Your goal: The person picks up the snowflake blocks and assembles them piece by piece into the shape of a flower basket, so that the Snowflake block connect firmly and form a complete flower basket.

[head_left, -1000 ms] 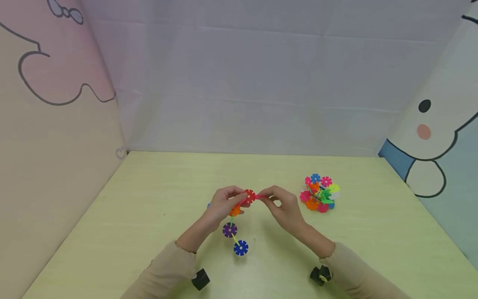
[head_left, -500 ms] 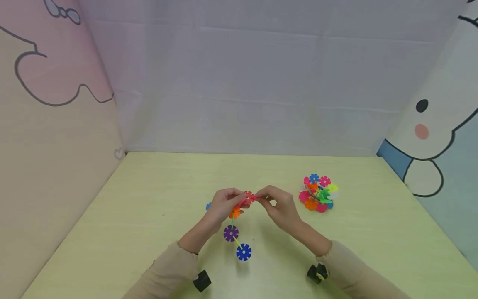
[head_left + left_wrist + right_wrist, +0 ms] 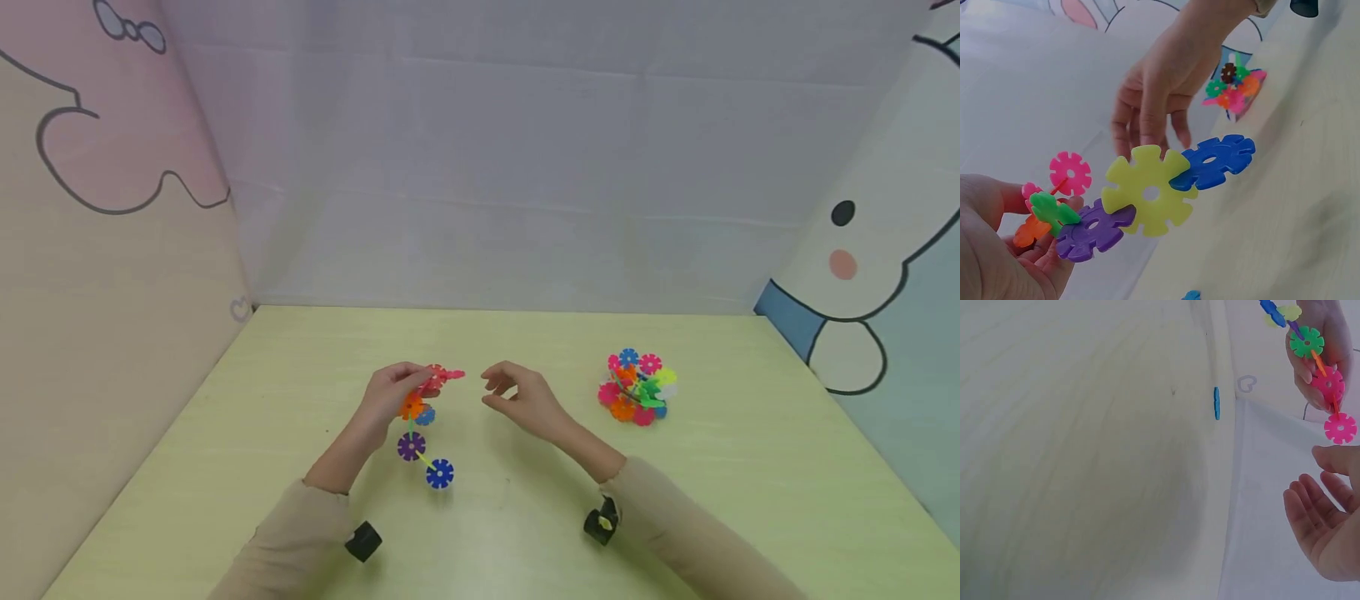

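My left hand (image 3: 384, 398) pinches a chain of notched plastic snowflake discs near its upper end. From the grip hang an orange disc (image 3: 412, 407), a green one (image 3: 1052, 211), a purple disc (image 3: 411, 447), a yellow disc (image 3: 1135, 175) and a dark blue disc (image 3: 439, 474) at the lower end. A red disc shows edge-on (image 3: 1336, 405) in the right wrist view, joined to a pink end disc (image 3: 1340, 428). My right hand (image 3: 525, 402) is just right of that end, apart from it, with relaxed fingers and nothing held.
A pile of loose colored discs (image 3: 643, 413) lies on the table at the right. One light blue disc (image 3: 1217, 403) lies on the table by itself. Black wrist cameras (image 3: 363, 542) sit below the sleeves. A white cloth (image 3: 480, 208) stands behind the table.
My right hand has let go of the pink end disc and the hands have drawn apart. The left hand has moved left with the chain; the lone light blue disc shows more fully.
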A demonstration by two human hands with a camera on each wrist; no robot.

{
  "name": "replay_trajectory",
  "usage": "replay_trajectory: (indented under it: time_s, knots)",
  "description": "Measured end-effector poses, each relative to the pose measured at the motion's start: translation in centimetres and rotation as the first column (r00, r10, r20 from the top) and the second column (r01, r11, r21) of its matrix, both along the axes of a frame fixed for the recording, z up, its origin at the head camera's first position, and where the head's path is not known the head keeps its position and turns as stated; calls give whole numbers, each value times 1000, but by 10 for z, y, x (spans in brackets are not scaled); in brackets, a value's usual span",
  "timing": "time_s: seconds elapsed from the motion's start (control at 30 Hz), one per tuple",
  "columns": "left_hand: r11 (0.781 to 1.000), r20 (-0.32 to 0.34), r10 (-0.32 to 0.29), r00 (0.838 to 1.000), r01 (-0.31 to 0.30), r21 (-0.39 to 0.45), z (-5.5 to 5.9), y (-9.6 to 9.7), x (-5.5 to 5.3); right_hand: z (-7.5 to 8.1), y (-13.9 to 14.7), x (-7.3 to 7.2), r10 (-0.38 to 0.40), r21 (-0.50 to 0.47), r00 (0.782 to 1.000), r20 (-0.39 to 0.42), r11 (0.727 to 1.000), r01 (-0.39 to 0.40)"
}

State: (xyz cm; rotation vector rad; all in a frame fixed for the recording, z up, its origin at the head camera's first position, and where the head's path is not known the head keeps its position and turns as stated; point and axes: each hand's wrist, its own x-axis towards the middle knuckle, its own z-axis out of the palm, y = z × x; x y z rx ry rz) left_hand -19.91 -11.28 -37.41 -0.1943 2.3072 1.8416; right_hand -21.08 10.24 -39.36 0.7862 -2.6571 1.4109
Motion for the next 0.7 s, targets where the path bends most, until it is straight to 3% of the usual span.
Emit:
replay_trajectory:
  time_s: [0.2,0.43,0.57,0.7]
  knots:
    - [999,10,47,999,-47,5,7,-32,-4,-12,-30,-18,72,48,977,199,995,-83]
    - [996,42,89,995,-88,-15,5,-49,-5,-27,-61,-40,134,106,934,331,978,-178]
    - [995,48,101,994,-100,-9,2,-51,-6,-34,-77,-45,133,163,921,366,965,-204]
    - [995,47,104,993,-104,9,1,-50,-6,-35,-85,-45,95,275,936,339,941,-195]
